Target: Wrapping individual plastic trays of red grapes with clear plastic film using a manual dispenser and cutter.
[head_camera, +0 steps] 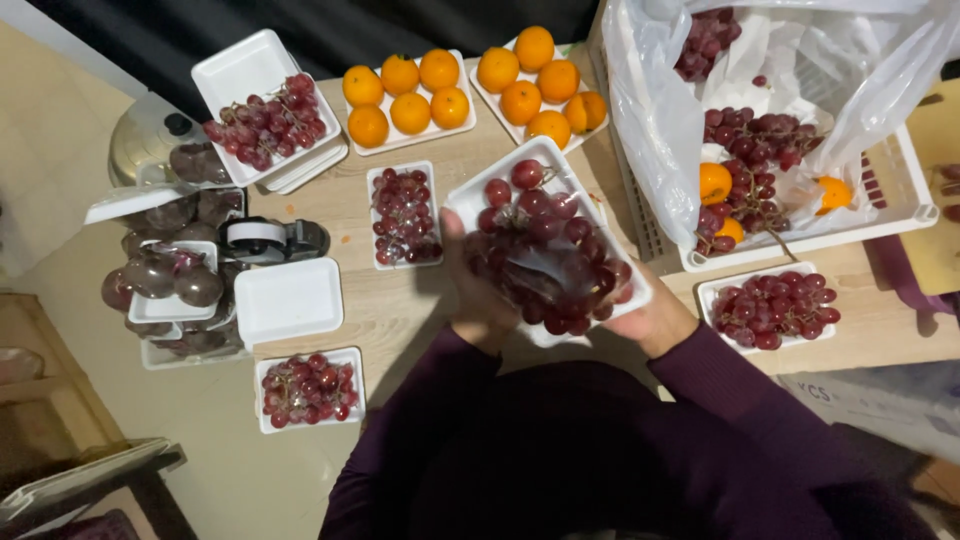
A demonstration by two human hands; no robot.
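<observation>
I hold a white foam tray (470, 195) piled with red grapes (545, 245) above the wooden table (400, 305). My left hand (478, 295) grips the tray's near left edge, thumb lying along its side. My right hand (655, 318) supports the tray from below at its near right corner. Clear film seems to cover part of the grapes. The tray is tilted, its far corner pointing away from me.
Around it lie filled grape trays (404, 215) (770, 308) (308, 388) (262, 125), two trays of oranges (408, 95) (538, 85), an empty tray (288, 300), a tape dispenser (272, 238), wrapped trays stacked left (170, 280), and a white crate (905, 200) lined with plastic holding loose grapes and oranges.
</observation>
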